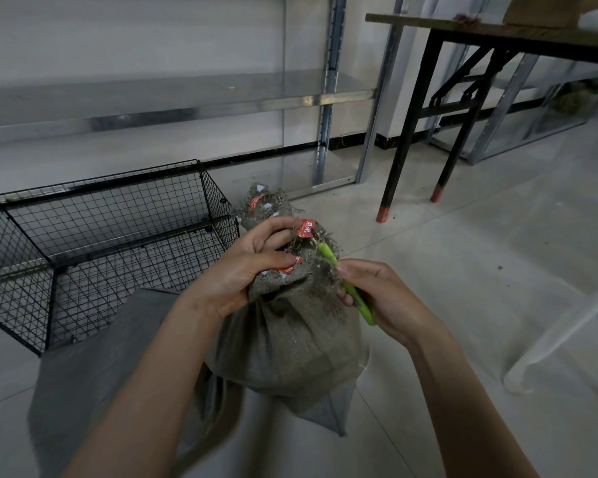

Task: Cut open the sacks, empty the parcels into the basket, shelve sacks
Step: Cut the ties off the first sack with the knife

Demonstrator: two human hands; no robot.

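head view: left hand grips one sack, right hand one cutter.

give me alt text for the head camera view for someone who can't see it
Two bare hands work on a tied woven sack on the floor: the left hand grips its bunched neck, the right hand holds a green cutter against it. An empty wire basket sits to the left.

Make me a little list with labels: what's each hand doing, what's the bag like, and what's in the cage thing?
left hand: gripping the bunched, tied neck of the sack
right hand: holding a green cutter against the sack's neck
sack: grey woven, full, still closed, upright on the floor
wire basket: black, on the floor to the left, no parcels in it
flat sack: lying under the arms
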